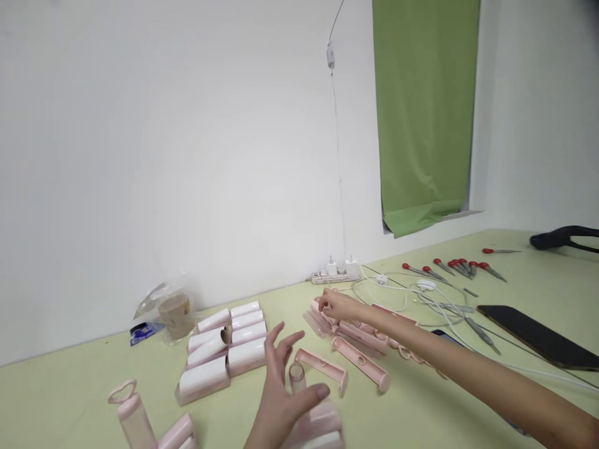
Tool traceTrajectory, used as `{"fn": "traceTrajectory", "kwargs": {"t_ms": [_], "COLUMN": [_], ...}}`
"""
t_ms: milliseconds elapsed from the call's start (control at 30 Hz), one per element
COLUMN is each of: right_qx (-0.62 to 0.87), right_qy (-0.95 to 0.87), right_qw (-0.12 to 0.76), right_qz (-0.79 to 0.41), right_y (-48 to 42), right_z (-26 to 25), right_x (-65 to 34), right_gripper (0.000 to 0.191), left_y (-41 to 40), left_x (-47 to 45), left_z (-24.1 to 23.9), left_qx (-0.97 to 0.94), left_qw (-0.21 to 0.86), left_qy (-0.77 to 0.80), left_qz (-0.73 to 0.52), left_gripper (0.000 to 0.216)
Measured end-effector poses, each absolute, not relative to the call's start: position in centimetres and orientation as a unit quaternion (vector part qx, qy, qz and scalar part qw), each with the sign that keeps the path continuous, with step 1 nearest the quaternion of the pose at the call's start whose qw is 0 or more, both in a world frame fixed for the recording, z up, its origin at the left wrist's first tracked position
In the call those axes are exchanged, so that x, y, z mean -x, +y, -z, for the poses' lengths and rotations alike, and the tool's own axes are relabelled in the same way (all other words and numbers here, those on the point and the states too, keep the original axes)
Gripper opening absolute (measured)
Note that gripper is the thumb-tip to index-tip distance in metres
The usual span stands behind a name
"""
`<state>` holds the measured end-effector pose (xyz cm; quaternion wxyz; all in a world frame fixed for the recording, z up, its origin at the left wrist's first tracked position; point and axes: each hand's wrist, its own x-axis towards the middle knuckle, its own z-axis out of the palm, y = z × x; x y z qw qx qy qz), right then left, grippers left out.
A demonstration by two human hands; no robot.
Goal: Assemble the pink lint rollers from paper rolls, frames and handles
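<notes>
My left hand [283, 393] is in the lower middle, fingers spread and thumb apart, holding nothing. Between its thumb and fingers, a clear tube [297, 374] stands up from a pink and white piece [318, 424]; whether the hand touches it I cannot tell. My right hand [339, 305] stretches across to the far end of a pile of pink plastic parts [358, 337]. Its fingers are curled together there, and what they pinch, if anything, is hidden. Two open pink half shells, one nearer [322, 368] and one beside it [362, 365], lie between the hands.
Rows of white rolls [248, 355] lie left of my hands. A pink lint roller [135, 415] stands at the front left. Behind are a bag with a tape roll [175, 315] and a power strip [337, 277]. Cables, red-handled tools [461, 267] and a black phone-like slab [538, 337] lie right.
</notes>
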<state>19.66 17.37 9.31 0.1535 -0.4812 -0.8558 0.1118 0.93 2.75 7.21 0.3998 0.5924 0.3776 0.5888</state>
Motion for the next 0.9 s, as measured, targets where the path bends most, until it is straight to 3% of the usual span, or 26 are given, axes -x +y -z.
{"fn": "traceTrajectory", "kwargs": {"t_ms": [100,133,533,800,900], "right_qx": [0.481,0.483,0.560,0.589,0.602], "right_qy": [-0.856,-0.854,-0.824,-0.795,-0.764], "right_qw": [0.167,0.171,0.091,0.142,0.228], "right_qz": [-0.091,-0.084,0.004,0.034,-0.049], "right_y": [16.2,15.6,9.5,10.6,9.9], "right_z": [-9.1,-9.1,-6.8,-4.4,-5.8], "right_x": [-21.2,-22.0,-31.1,-31.1,-30.8], "right_gripper": [0.016,0.017,0.017,0.007,0.013], "left_y": [3.8,4.0,4.4,4.4,4.3], "left_x": [-2.4,-2.6,-2.7,-2.5,-2.3], "left_z": [-6.7,-6.4,-5.5,-5.1,-5.1], "left_qx": [-0.566,-0.552,-0.520,-0.531,-0.533], "left_qw": [0.534,0.562,0.586,0.589,0.618], "left_qy": [0.365,0.372,0.366,0.326,0.236], "left_qz": [-0.511,-0.491,-0.502,-0.515,-0.528], "left_gripper": [0.019,0.011,0.019,0.027,0.037]}}
